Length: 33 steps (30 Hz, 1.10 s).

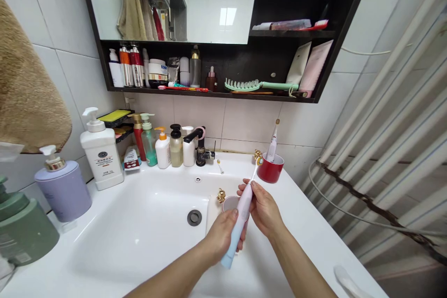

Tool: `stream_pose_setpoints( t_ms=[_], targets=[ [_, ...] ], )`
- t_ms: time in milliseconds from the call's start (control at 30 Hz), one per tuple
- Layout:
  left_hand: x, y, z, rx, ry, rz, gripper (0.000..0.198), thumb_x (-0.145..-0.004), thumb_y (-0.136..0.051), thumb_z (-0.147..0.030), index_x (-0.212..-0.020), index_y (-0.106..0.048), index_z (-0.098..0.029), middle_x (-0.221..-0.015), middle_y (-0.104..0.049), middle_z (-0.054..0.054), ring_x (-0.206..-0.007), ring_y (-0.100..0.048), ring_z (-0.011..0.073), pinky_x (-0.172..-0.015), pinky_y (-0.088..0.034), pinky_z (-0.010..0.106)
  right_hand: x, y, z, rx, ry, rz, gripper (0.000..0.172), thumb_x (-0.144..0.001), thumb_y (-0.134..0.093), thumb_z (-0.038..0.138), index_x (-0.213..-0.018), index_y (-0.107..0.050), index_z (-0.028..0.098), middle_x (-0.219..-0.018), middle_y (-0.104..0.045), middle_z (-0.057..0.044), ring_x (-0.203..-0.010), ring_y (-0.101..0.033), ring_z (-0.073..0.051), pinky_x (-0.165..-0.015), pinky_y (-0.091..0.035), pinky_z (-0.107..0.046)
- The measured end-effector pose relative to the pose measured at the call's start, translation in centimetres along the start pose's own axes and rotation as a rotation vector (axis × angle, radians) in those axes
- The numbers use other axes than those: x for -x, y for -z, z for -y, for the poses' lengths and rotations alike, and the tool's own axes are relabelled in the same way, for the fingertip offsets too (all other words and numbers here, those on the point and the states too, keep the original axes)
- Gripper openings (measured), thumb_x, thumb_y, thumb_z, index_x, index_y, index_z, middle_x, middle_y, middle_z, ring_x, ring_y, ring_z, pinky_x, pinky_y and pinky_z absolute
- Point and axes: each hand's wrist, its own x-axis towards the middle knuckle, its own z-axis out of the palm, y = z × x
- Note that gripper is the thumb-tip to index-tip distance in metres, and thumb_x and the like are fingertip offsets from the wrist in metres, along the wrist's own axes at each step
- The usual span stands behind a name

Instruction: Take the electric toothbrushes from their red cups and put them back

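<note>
Over the right side of the white sink (139,223) I hold a pink-to-blue electric toothbrush (240,214), tilted with its brush head up toward the wall. My left hand (221,235) is wrapped round the lower handle. My right hand (263,209) grips the upper handle, thumb on its front. Just behind the handle a pink cup (228,202) with a gold ornament stands on the sink's rim, partly hidden. Further back a red cup (270,168) holds another electric toothbrush (273,142).
A black faucet (199,146) and several pump bottles line the back of the sink. A white pump bottle (102,151), a lilac one (63,186) and a green one (21,228) stand at left. A brown towel (28,88) hangs at left. A dark shelf (209,93) above holds toiletries and a green comb (258,85).
</note>
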Motion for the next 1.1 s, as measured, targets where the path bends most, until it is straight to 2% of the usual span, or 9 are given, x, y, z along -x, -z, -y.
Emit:
stream_pose_setpoints(
  t_ms=[133,300,500,700,1000,1100],
  targets=[
    [-0.08,-0.03,0.21,-0.163,-0.082,-0.119,0.037,-0.064,-0.032,-0.053,-0.063,-0.037,-0.017,-0.046,-0.041,-0.005,-0.033,-0.035,0.0042,-0.035,-0.026,0.018,-0.07,-0.05,-0.19,-0.041,0.003,-0.016,0.018,-0.057,-0.055,0.033,-0.068,-0.053,0.019,-0.061,-0.058,0.0,-0.059,-0.054,-0.013,-0.058,-0.043,-0.025],
    [0.08,-0.57,0.3,-0.025,0.008,-0.011,0.039,-0.066,-0.023,-0.054,-0.067,-0.036,-0.017,-0.047,-0.042,-0.004,-0.032,-0.037,0.0053,-0.034,-0.028,0.019,0.05,-0.15,-0.07,-0.064,-0.023,-0.045,0.016,-0.056,-0.056,0.031,-0.064,-0.052,0.018,-0.053,-0.055,0.002,-0.051,-0.052,-0.011,-0.055,-0.043,-0.024],
    [0.14,-0.84,0.2,-0.149,-0.037,-0.134,0.041,-0.062,-0.029,-0.057,-0.065,-0.035,-0.016,-0.045,-0.039,-0.006,-0.031,-0.034,0.0038,-0.033,-0.026,0.018,0.04,-0.24,-0.2,-0.045,-0.019,-0.093,0.017,-0.056,-0.056,0.032,-0.064,-0.052,0.018,-0.055,-0.057,0.001,-0.053,-0.052,-0.011,-0.056,-0.043,-0.024],
    [0.16,-0.79,0.32,0.056,0.091,-0.004,0.048,-0.061,-0.02,-0.061,-0.068,-0.036,-0.016,-0.047,-0.042,-0.004,-0.032,-0.036,0.0053,-0.035,-0.028,0.02,-0.01,-0.02,-0.27,-0.082,-0.047,-0.108,0.016,-0.055,-0.057,0.031,-0.061,-0.052,0.017,-0.051,-0.055,0.001,-0.049,-0.051,-0.01,-0.054,-0.043,-0.023],
    [-0.01,-0.87,0.52,-0.252,-0.063,-0.155,0.042,-0.063,-0.025,-0.058,-0.064,-0.035,-0.016,-0.045,-0.039,-0.005,-0.032,-0.034,0.0042,-0.035,-0.027,0.019,0.16,-0.45,-0.42,-0.097,-0.02,-0.128,0.017,-0.058,-0.054,0.031,-0.066,-0.05,0.016,-0.055,-0.056,0.001,-0.052,-0.052,-0.01,-0.054,-0.043,-0.023],
    [0.12,-0.96,0.28,-0.201,-0.04,-0.129,0.042,-0.063,-0.026,-0.058,-0.066,-0.035,-0.017,-0.045,-0.039,-0.005,-0.032,-0.035,0.0047,-0.035,-0.027,0.019,0.14,-0.41,-0.5,-0.11,-0.031,-0.135,0.016,-0.059,-0.054,0.03,-0.065,-0.05,0.016,-0.053,-0.055,0.002,-0.051,-0.051,-0.01,-0.052,-0.043,-0.023]
  ],
)
